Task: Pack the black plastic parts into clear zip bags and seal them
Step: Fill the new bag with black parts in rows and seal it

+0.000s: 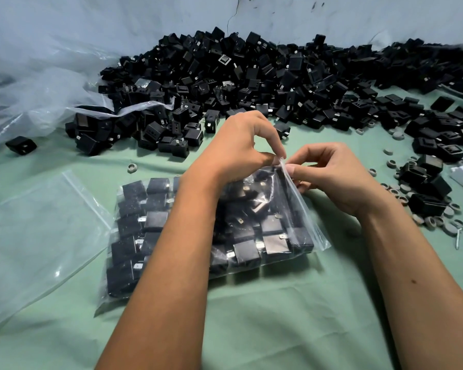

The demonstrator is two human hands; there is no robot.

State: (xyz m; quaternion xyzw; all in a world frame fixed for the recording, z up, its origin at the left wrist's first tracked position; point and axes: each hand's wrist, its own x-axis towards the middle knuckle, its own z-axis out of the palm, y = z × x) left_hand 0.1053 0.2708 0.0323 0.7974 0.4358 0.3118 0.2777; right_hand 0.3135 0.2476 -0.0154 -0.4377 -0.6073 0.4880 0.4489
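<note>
Two hands meet at the top corner of a clear zip bag (251, 236) full of black parts, lying mid-counter (278, 316). The left hand (235, 148) and right hand (332, 174) both pinch its zip edge. A heap of loose black parts (251, 76) lies behind, and an empty bag (38, 228) lies to the left.

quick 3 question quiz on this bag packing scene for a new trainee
1. True or false: the clear zip bag filled with black plastic parts lies on the green table cover.
2. Which hands pinch the filled bag's zip edge? A) left hand only B) right hand only C) both
3. What lies flat to the left of the filled bag?

Key:
1. True.
2. C, both pinch its top corner.
3. An empty clear zip bag.
</note>
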